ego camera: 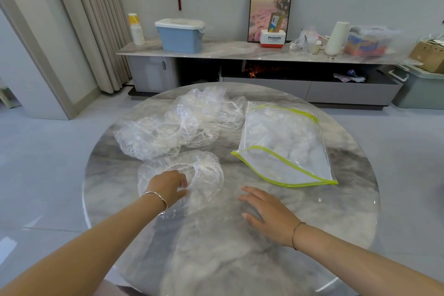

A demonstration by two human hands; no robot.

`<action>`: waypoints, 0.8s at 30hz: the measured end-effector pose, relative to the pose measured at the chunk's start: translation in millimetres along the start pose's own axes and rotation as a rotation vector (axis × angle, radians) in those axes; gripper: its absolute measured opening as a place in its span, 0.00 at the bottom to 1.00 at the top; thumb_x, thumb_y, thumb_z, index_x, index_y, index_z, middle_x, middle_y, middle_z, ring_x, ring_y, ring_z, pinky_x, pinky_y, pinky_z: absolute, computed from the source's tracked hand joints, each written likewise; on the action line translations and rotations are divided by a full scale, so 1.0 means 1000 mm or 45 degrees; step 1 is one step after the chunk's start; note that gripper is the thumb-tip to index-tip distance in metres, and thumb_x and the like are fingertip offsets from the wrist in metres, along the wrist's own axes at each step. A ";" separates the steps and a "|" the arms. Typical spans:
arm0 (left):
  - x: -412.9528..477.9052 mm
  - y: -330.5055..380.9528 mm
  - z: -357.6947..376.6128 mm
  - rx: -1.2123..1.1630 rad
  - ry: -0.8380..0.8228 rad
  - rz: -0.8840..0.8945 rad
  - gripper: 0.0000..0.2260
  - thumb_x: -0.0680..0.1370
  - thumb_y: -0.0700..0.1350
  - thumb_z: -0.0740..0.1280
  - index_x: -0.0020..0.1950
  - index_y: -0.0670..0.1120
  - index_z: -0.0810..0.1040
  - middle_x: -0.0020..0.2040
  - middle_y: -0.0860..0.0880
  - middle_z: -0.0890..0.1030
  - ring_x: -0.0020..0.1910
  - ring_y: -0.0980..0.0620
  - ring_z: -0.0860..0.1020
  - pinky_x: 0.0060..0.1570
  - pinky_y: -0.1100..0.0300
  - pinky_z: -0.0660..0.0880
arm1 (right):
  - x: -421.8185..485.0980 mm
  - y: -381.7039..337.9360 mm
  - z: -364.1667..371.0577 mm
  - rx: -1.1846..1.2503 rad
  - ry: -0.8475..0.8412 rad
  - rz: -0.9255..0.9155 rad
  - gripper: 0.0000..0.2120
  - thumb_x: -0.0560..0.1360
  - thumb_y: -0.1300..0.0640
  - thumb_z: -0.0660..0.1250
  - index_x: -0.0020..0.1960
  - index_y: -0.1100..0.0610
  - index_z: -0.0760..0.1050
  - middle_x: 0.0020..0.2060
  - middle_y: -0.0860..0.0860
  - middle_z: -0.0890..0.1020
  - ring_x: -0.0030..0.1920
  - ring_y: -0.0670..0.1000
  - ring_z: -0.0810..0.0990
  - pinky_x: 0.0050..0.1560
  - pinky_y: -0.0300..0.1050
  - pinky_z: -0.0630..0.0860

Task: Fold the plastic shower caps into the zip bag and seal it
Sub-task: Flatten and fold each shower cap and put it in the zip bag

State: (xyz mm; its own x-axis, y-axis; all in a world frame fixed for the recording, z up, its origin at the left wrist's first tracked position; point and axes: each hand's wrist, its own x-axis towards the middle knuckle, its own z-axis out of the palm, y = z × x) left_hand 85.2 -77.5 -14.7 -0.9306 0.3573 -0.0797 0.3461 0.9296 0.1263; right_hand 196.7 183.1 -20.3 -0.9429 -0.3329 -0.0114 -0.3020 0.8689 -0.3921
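Step in hand: picking up one cap for folding. The nearest shower cap (pixel 206 170), clear film with a gathered elastic rim, lies opened out on the surface (pixel 336 211) directly under and just beyond my left grip (pixel 169 186). That grip has its fingers and thumb curled onto the cap's rim at the near side of the opening, and I read this as a pinch on the film; motion blur keeps me from seeing how much is caught. A bangle (pixel 156 199) sits on that wrist.

My right grip (pixel 269 216) is spread, fingers straight and slightly apart, palm down low over bare surface, holding nothing. It is to the right of the left grip and apart from the cap.

The loose shower caps (pixel 177 125), a crumpled heap of several, lie beyond the left grip, touching or nearly touching the nearest cap's far edge. The zip bag (pixel 281 142), yellow-green along its track, lies ahead and to the right of the right grip, mouth gaping toward me, with white crumpled film already inside.

Judgement: the task is partly done, the bag unsealed. The next move calls for the right grip to come left to the cap's free edge so both can flatten and fold it before carrying it to the bag's mouth.
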 end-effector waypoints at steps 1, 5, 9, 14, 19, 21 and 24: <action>-0.001 0.003 -0.001 -0.002 0.035 0.001 0.08 0.78 0.53 0.63 0.54 0.54 0.77 0.55 0.55 0.78 0.54 0.56 0.76 0.52 0.63 0.73 | 0.000 0.000 0.000 0.002 0.012 0.001 0.22 0.78 0.46 0.57 0.71 0.51 0.65 0.74 0.45 0.58 0.73 0.46 0.57 0.66 0.28 0.47; -0.006 0.020 -0.011 -0.117 0.193 0.047 0.08 0.79 0.51 0.62 0.51 0.52 0.79 0.50 0.57 0.79 0.52 0.56 0.76 0.50 0.63 0.72 | -0.001 0.000 -0.005 0.045 0.101 0.017 0.25 0.75 0.45 0.55 0.70 0.50 0.66 0.73 0.44 0.60 0.73 0.46 0.59 0.71 0.35 0.51; -0.018 0.046 -0.020 -0.727 0.072 0.165 0.06 0.78 0.48 0.65 0.41 0.53 0.74 0.39 0.57 0.82 0.37 0.63 0.77 0.39 0.67 0.70 | -0.004 -0.001 -0.019 0.081 0.312 -0.080 0.31 0.72 0.49 0.65 0.73 0.48 0.59 0.73 0.41 0.57 0.71 0.40 0.55 0.69 0.30 0.46; -0.035 0.088 -0.015 -1.225 -0.161 0.154 0.05 0.79 0.44 0.65 0.42 0.47 0.74 0.38 0.50 0.84 0.34 0.62 0.79 0.40 0.73 0.72 | -0.017 0.009 -0.012 -0.169 0.248 -0.280 0.39 0.66 0.48 0.69 0.73 0.44 0.56 0.72 0.42 0.59 0.72 0.41 0.54 0.73 0.39 0.42; -0.044 0.100 -0.002 -0.799 -0.127 0.367 0.07 0.80 0.49 0.61 0.52 0.48 0.77 0.48 0.54 0.80 0.47 0.59 0.76 0.46 0.71 0.69 | -0.024 0.025 -0.010 -0.278 0.528 -0.400 0.03 0.71 0.54 0.63 0.44 0.49 0.73 0.47 0.46 0.78 0.53 0.46 0.74 0.68 0.43 0.56; -0.044 0.097 0.002 -0.480 0.033 0.444 0.13 0.81 0.52 0.57 0.60 0.50 0.74 0.57 0.53 0.76 0.56 0.55 0.73 0.56 0.64 0.67 | -0.028 0.035 -0.013 -0.303 0.538 -0.369 0.02 0.69 0.54 0.63 0.41 0.50 0.74 0.44 0.45 0.78 0.50 0.45 0.74 0.68 0.41 0.55; -0.042 0.090 0.010 -0.231 0.025 0.347 0.22 0.81 0.56 0.51 0.74 0.49 0.61 0.72 0.50 0.64 0.71 0.50 0.62 0.69 0.58 0.58 | -0.038 0.053 -0.013 -0.418 0.454 -0.279 0.06 0.63 0.57 0.66 0.40 0.50 0.73 0.42 0.45 0.78 0.49 0.45 0.73 0.69 0.41 0.52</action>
State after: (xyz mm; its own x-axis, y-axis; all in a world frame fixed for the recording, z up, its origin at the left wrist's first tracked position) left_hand 156.1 -7.9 -10.1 -0.8095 0.5871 0.0001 0.5573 0.7684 0.3147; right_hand 214.5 246.4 -28.5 -0.8246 -0.4241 0.3743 -0.4716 0.8809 -0.0410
